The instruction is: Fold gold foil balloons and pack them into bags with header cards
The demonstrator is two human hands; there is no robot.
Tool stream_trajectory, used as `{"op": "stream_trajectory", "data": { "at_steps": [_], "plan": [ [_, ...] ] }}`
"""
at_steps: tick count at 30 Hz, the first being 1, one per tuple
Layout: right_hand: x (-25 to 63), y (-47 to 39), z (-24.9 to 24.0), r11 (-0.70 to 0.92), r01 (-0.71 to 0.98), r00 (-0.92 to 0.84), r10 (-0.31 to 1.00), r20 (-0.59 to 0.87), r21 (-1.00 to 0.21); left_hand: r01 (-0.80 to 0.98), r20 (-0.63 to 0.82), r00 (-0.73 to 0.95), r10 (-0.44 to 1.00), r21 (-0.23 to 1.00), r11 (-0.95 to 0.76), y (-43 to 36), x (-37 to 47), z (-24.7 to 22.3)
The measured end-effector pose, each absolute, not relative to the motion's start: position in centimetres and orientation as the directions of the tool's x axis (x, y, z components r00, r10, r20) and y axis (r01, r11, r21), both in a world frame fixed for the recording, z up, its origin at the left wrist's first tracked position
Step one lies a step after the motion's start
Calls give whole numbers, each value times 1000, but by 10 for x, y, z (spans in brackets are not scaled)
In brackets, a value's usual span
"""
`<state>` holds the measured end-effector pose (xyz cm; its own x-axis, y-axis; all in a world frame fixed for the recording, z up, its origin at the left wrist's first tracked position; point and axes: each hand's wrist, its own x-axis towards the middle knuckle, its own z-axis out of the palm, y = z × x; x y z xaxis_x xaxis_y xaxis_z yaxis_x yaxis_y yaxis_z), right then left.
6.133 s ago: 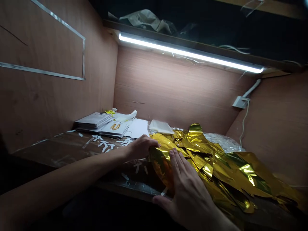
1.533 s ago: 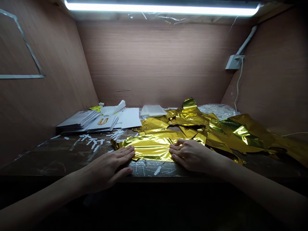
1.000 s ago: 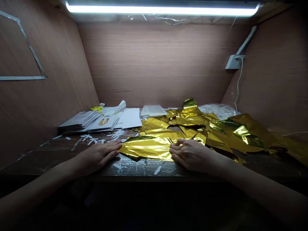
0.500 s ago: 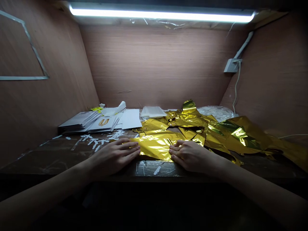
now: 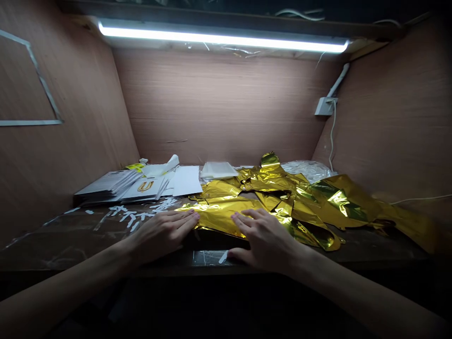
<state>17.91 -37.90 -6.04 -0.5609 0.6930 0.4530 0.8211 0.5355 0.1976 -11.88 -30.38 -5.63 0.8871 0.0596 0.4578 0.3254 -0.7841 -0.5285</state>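
Note:
A deflated gold foil balloon (image 5: 217,214) lies flat near the front edge of the worktop, its surface shiny and lightly creased. My left hand (image 5: 169,230) rests at the left end of this foil, fingers stretched out together and fingertips on it. From the right, my right hand (image 5: 263,235) lies flat over the foil with fingers extended. Its thumb is spread apart, down by a small white paper strip (image 5: 223,256) at the table edge. More crumpled gold foil (image 5: 300,202) spreads behind and to the right, partly overlapping.
Stacks of white cards (image 5: 109,183), one printed with a gold U (image 5: 145,186), sit at the back left. Several white strips (image 5: 130,214) are scattered before them. Clear plastic sleeves (image 5: 219,170) and a clear bag (image 5: 307,169) lie behind. Wooden walls enclose the worktop under a tube light (image 5: 222,37).
My right hand has gone from curled fingers at the foil's right side to lying flat on it, thumb spread. The left hand remains at the foil's left end. The head view has shifted slightly.

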Motion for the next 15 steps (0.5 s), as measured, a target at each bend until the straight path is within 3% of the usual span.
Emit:
{"op": "stream_trajectory", "data": {
  "at_steps": [4,7,9,11,15],
  "plan": [
    [164,-368,-61,488,763,-646,565,513,424,363,533,846,26,-539,-760,-309,-114,-47],
    [168,-349,-41,364,658,-752,371,545,659,371,538,843,-26,-615,-695,-309,-117,-42],
    [175,-337,-24,296,602,-798,231,556,741,403,554,831,-45,-656,-638,-307,-121,-41],
    [181,-326,-11,286,592,-806,177,565,754,451,584,810,-52,-676,-583,-305,-125,-41],
    [194,-311,-20,399,629,-777,294,557,667,484,591,804,-60,-710,-511,-302,-132,-46]
  ]
}}
